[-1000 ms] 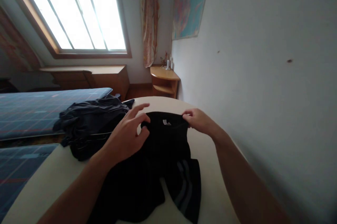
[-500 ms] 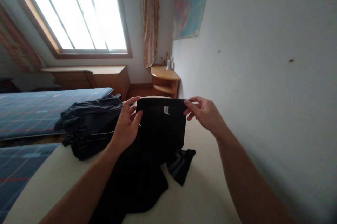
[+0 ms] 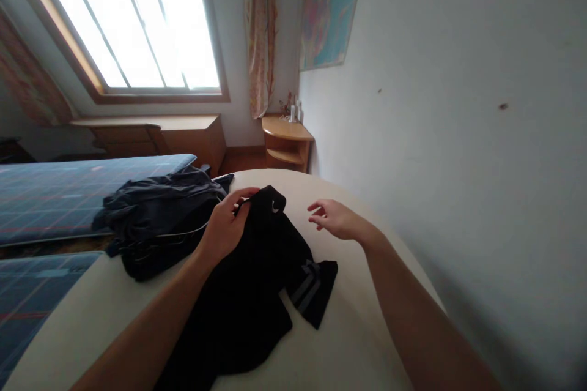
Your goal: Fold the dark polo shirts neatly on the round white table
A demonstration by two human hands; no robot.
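Observation:
A black garment [image 3: 257, 281] lies rumpled on the pale round table [image 3: 362, 311]; grey stripes mark its one flared end at the right, and a small white label shows near its top. My left hand [image 3: 224, 226] pinches the garment's upper left edge between thumb and fingers. Off to the right, my right hand [image 3: 334, 218] hovers above the table, apart from the cloth. Its fingers are loosely bent and separated, with nothing in them. Whether the garment is a shirt or trousers I cannot tell.
A heap of dark clothes [image 3: 160, 213] sits at the table's left edge. Beyond it are blue plaid mattresses [image 3: 55, 195]. A white wall [image 3: 458, 164] runs along the right. A wooden corner shelf [image 3: 287, 128] and a desk [image 3: 192, 128] stand by the window.
My right hand has let go of the garment's top edge and moved slightly right and down. That edge has dropped and folded over toward my left hand, which still grips it.

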